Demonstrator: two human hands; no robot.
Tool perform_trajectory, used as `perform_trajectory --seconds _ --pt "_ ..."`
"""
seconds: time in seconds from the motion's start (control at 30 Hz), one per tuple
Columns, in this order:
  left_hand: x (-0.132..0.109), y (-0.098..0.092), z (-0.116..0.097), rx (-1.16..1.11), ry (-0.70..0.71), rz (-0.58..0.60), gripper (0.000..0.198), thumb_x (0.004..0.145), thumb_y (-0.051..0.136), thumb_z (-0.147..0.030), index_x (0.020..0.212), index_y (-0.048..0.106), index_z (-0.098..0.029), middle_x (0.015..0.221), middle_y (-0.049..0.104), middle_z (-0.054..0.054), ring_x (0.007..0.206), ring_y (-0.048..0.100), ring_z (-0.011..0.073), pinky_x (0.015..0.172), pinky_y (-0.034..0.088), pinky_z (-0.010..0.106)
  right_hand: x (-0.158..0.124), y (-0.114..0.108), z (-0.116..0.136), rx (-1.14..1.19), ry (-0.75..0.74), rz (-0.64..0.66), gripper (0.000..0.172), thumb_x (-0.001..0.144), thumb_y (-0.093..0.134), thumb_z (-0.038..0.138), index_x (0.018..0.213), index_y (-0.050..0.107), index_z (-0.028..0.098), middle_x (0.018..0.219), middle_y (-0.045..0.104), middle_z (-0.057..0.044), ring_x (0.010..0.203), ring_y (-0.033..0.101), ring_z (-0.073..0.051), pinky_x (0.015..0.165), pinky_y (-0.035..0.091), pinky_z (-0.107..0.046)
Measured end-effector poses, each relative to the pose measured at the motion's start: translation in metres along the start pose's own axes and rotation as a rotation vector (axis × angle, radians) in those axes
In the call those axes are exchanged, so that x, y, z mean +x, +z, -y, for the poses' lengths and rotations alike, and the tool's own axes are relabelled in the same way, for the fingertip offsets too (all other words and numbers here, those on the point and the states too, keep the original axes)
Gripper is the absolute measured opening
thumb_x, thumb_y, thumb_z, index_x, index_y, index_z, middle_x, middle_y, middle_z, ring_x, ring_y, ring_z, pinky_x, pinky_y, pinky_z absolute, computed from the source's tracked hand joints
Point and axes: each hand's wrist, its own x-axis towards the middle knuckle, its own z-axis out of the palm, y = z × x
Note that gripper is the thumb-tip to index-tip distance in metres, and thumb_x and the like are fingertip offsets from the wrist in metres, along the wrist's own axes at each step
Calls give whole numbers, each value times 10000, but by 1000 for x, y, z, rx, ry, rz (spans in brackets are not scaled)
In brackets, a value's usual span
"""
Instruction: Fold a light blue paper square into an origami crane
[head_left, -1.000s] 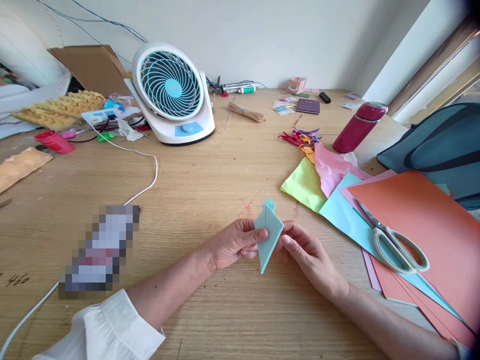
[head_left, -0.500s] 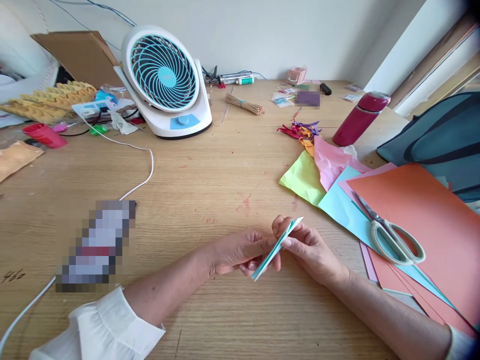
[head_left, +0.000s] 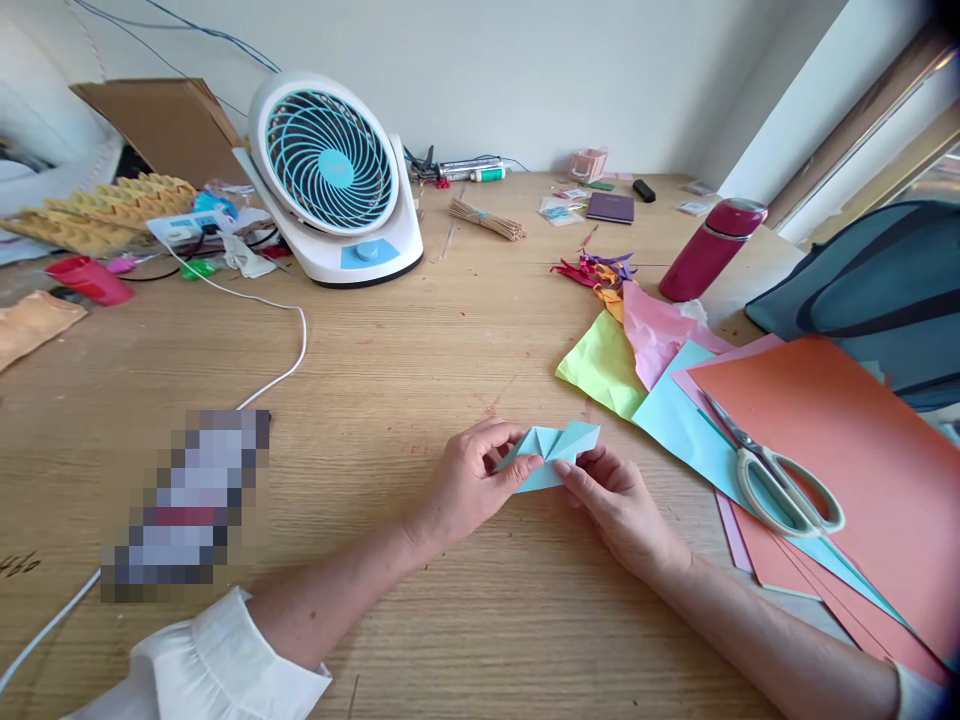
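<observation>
A small folded piece of light blue paper lies low over the wooden table, with its folded flaps facing up. My left hand pinches its left edge between thumb and fingers. My right hand grips its lower right edge with the thumb on top. Both hands rest near the table's front middle.
To the right lie orange, light blue, pink and yellow-green paper sheets with scissors on them. A dark red bottle, a white and blue fan, a white cable, paper scraps and small clutter stand further back. A blue bag sits far right.
The folded blue paper was turned from upright, through edge-on, to lying flat with its flaps up. Both hands kept hold of it and shifted slightly.
</observation>
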Motion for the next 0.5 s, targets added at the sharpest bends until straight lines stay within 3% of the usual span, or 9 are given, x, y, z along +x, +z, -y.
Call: perform_trajectory --seconds 0.1,0.27,0.5 --pt "1 1 4 -8 -2 10 251 837 673 -336 676 622 -150 659 508 -23 619 439 100 566 345 213 1 2 1 -46 -59 -7 317 771 775 477 816 625 202 683 531 29 550 385 -90 509 330 -240" --pt "0 3 11 -284 -166 256 270 819 701 -406 854 710 -139 693 586 -6 656 514 124 625 416 234 2 2 7 -96 -83 7 365 785 760 496 731 549 203 655 506 38 555 388 -90 524 350 -235" --pt "-4 11 16 -313 -186 71 286 820 707 -411 869 689 -130 730 599 -2 679 504 118 653 416 225 6 2 3 -187 -30 96 395 830 702 546 759 526 200 633 478 49 547 428 -88 511 361 -225"
